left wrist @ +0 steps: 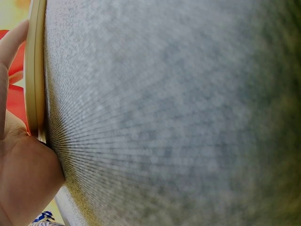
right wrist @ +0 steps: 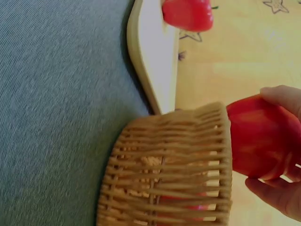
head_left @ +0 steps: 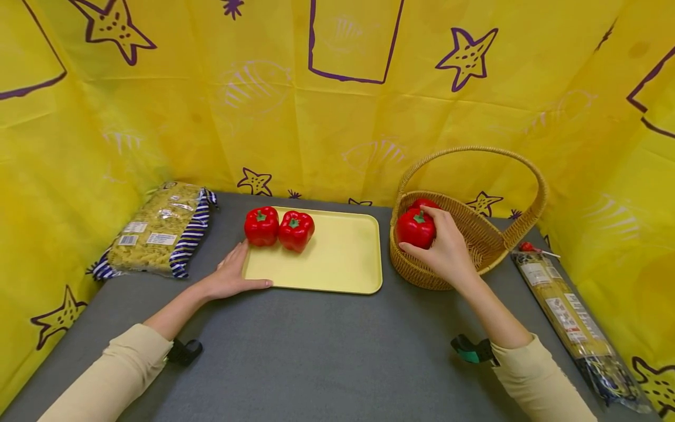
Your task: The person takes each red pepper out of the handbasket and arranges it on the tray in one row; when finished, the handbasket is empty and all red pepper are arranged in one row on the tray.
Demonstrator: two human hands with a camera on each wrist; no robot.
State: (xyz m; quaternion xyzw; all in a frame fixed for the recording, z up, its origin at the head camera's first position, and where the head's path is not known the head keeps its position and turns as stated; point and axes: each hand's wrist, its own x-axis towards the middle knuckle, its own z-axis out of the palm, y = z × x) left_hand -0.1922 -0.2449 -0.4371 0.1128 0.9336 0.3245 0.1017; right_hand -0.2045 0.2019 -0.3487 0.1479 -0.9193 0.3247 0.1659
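Note:
My right hand (head_left: 447, 246) grips a red bell pepper (head_left: 416, 229) between thumb and fingers, at the rim of a wicker basket (head_left: 429, 278). In the right wrist view the held pepper (right wrist: 263, 137) shows just above the basket's woven wall (right wrist: 164, 165). Behind it, another red pepper (head_left: 423, 203) lies inside the basket, partly hidden. My left hand (head_left: 232, 274) rests at the left end of a pale yellow tray (head_left: 343, 252), thumb along the front edge. Two red bell peppers (head_left: 261, 226) sit side by side on the tray's left part.
A bag of pasta (head_left: 155, 228) with blue-striped ends lies at the back left. Right of the basket are a long pack of spaghetti (head_left: 566, 316) and a red lollipop (head_left: 527, 247). The basket's tall handle (head_left: 474, 149) arches over it. Yellow patterned cloth surrounds the grey table (head_left: 316, 351).

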